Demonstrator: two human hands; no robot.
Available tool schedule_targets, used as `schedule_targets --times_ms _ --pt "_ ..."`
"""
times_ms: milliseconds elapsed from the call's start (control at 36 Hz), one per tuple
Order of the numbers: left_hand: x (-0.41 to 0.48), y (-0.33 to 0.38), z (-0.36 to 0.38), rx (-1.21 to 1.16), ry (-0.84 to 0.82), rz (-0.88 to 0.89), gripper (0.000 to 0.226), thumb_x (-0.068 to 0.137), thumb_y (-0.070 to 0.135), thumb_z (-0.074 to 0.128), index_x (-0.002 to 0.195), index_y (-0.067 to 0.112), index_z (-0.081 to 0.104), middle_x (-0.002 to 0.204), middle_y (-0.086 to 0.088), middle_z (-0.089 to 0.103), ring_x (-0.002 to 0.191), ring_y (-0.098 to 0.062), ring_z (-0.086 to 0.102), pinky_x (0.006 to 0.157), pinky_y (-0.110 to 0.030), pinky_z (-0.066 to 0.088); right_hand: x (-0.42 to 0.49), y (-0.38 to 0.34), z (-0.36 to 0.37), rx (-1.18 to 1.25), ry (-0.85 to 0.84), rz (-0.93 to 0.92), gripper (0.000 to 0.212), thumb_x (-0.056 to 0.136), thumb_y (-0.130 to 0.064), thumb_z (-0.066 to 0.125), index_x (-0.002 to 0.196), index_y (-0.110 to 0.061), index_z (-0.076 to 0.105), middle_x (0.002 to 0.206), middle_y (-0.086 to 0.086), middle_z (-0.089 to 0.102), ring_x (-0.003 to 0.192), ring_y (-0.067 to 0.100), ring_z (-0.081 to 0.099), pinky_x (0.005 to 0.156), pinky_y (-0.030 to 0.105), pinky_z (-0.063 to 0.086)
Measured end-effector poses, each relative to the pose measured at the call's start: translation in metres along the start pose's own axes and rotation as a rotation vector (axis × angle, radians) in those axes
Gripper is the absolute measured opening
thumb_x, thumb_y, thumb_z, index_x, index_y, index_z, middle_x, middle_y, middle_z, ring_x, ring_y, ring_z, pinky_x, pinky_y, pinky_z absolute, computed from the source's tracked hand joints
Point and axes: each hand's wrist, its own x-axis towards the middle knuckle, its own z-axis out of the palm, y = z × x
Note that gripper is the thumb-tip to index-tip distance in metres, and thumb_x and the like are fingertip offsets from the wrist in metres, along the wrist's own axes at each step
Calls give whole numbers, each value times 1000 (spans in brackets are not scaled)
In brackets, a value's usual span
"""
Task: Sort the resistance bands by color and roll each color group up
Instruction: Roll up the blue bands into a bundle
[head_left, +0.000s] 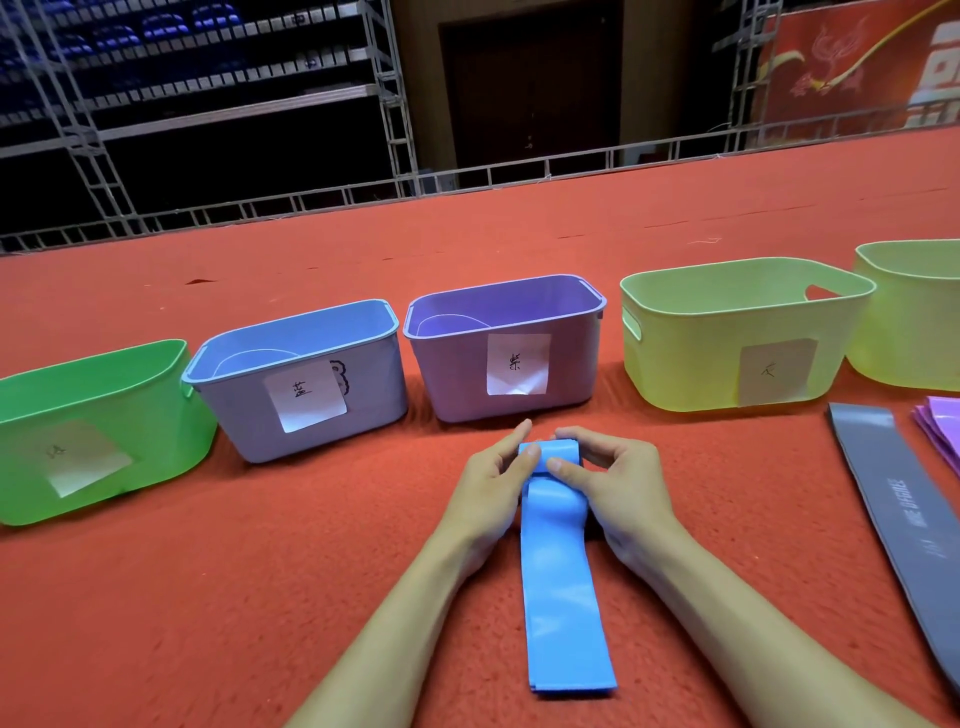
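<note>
A stack of blue resistance bands (561, 597) lies lengthwise on the red carpet in front of me, its far end rolled into a small coil. My left hand (493, 488) pinches the left side of that coil, and my right hand (608, 483) pinches its right side. A grey band (904, 514) lies flat at the right. Purple bands (940, 431) sit at the right edge, partly cut off.
A row of labelled bins stands beyond my hands: green bin (98, 384), blue bin (296, 332), purple bin (504, 306), yellow bin (748, 291), and another yellow bin (909, 260) at the far right. A metal railing (467, 171) borders the carpet's far edge.
</note>
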Motion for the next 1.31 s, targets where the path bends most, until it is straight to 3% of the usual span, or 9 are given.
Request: schedule_targets --times_ms 83,194,361,472,556,778,1000,1139,1306 --pt "-1 1 3 30 32 -13 66 85 41 58 143 14 43 134 -3 58 119 -15 59 106 -43 44 -1 -2 0 6 6 2 32 73 10 74 90 -17 72 99 7 74 84 14 70 78 37 59" --pt "-2 1 4 1 51 21 22 99 25 53 108 17 70 107 -13 72 102 -31 67 91 -47 52 -2 -7 1 45 -7 25 32 75 14 70 100 -7 70 97 8 73 72 11 70 63 31 59" --pt "-2 2 1 -41 57 51 20 97 19 55 100 9 73 100 -21 71 90 -31 67 86 -54 52 0 -4 0 73 -20 52 39 73 14 71 107 -6 70 99 4 73 80 12 71 65 30 58" --pt "-3 3 2 -53 71 70 18 96 12 56 100 6 73 95 -15 73 83 -22 66 77 -41 52 4 0 -1 78 -32 91 47 73 16 70 115 -5 66 105 5 72 98 20 69 83 43 57" --pt "-4 3 2 -54 82 80 16 94 8 59 100 8 73 99 -14 74 86 -21 66 79 -41 54 5 1 0 89 -43 128 51 75 16 68 122 -4 62 112 11 70 102 25 67 89 48 54" --pt "-1 3 1 -17 171 92 26 80 3 73 100 19 72 103 -4 74 90 -18 67 72 -31 51 6 -1 2 108 -38 183 44 84 7 63 127 2 56 110 19 68 101 29 67 92 45 53" --pt "-5 7 1 -103 198 77 32 78 -8 70 96 18 72 101 -5 74 83 -16 67 61 -21 50 2 -4 2 172 -87 234 41 88 -3 63 129 -4 56 115 16 67 98 28 68 71 33 59" --pt "-6 7 2 -141 182 78 36 76 -14 68 96 16 72 100 -12 73 86 -20 67 65 -27 53 1 -5 2 165 -63 243 45 87 -6 66 131 -7 54 99 13 73 82 22 71 66 33 58" --pt "-5 5 0 -176 158 77 39 75 -19 64 95 14 72 100 -16 73 93 -28 68 86 -49 55 0 -8 2 176 -78 244 37 85 -6 68 121 -8 60 91 12 74 74 23 71 60 31 58"
